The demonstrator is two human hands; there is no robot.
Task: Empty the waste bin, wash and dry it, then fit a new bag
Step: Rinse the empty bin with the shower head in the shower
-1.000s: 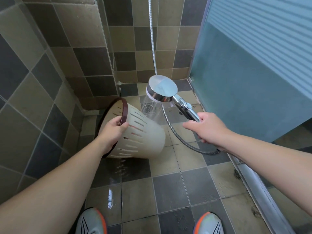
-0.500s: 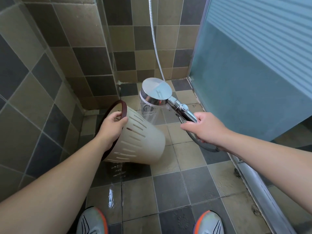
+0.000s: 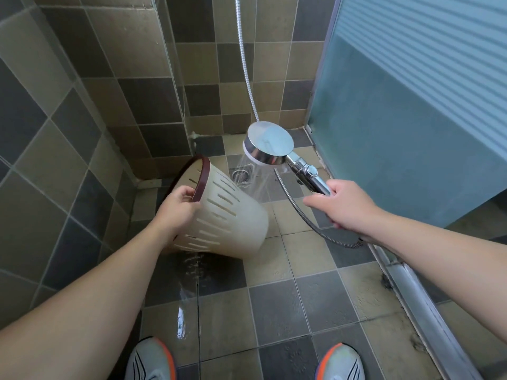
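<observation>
left hand (image 3: 175, 212) grips bin (image 3: 230, 215) (rim)

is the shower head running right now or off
On. Streaks of spray come from under the shower head that the right hand holds, falling toward the floor drain, beside the bin.

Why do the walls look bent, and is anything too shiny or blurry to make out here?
Head view: the wide lens bows the tile lines toward the edges. Daylight glares off the shower head and off the wet floor near the shoes. The spray is a faint blur. The bin, left hand and right hand are sharp.
</observation>
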